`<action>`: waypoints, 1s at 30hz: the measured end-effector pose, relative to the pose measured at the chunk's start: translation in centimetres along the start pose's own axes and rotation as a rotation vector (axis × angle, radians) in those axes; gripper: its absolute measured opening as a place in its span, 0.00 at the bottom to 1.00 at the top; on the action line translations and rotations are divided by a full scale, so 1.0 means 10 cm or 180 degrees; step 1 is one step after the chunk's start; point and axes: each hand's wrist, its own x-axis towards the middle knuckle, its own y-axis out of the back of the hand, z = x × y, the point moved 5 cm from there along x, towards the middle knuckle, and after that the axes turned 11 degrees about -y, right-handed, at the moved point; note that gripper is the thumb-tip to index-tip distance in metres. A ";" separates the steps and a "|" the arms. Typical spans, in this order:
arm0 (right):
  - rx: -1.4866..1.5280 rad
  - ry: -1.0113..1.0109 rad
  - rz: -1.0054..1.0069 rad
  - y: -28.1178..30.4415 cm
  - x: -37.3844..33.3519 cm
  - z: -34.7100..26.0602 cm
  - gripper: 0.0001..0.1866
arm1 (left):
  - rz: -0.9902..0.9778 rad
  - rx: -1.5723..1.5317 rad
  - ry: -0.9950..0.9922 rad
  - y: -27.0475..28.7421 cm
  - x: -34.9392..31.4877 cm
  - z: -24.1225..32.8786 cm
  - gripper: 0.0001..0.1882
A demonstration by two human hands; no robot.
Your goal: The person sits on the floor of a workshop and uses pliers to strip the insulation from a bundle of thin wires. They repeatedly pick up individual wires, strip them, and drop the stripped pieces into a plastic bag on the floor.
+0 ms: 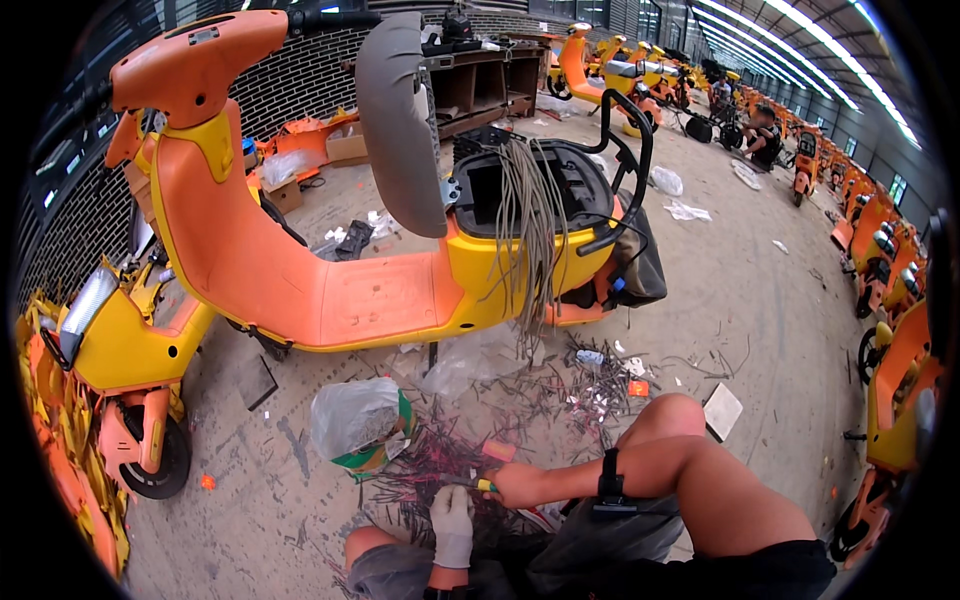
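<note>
I sit on the concrete floor with my knees drawn up. My left hand [452, 522], in a white glove, is curled over a heap of short dark and pink wire pieces [430, 462]; what it grips is hidden. My bare right hand [516, 484] is closed on a small tool with a yellow-green handle [484, 485], its tip touching the top of the glove. A black strap [607, 478] circles my right wrist. Just ahead stands an orange and yellow scooter [330, 290] with its grey seat [400, 120] raised and a bundle of grey wires [528, 235] hanging over its side.
A clear plastic bag over a green-rimmed container [360, 425] sits left of the heap. Another yellow scooter [110, 370] stands at my left, and more line the right [890, 300]. A person [765, 135] crouches far back. A flat tile [722, 410] lies near my right knee.
</note>
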 end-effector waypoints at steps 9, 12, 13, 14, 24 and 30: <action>-0.0032 0.0032 -0.0005 0.04 -0.03 -0.02 0.17 | 0.0022 -0.0037 0.0021 -0.01 -0.01 0.00 0.10; -0.0044 -0.0010 -0.0106 0.09 -0.07 -0.07 0.17 | 0.0009 0.0018 0.0014 -0.01 -0.01 0.01 0.11; -0.0048 -0.0028 -0.0143 0.09 -0.08 -0.07 0.18 | -0.0005 0.0035 0.0014 -0.02 -0.02 0.03 0.12; -0.0029 -0.0004 -0.0099 0.08 -0.07 -0.05 0.17 | -0.0019 0.0052 0.0013 -0.03 -0.02 0.03 0.13; 0.0348 0.0033 -0.0186 -0.11 0.03 0.09 0.27 | 0.0035 -0.0180 -0.0013 0.00 0.01 -0.07 0.09; 0.0995 0.0461 0.0161 -0.33 0.16 0.21 0.36 | 0.0525 -0.0695 -0.0027 0.10 0.05 0.01 0.07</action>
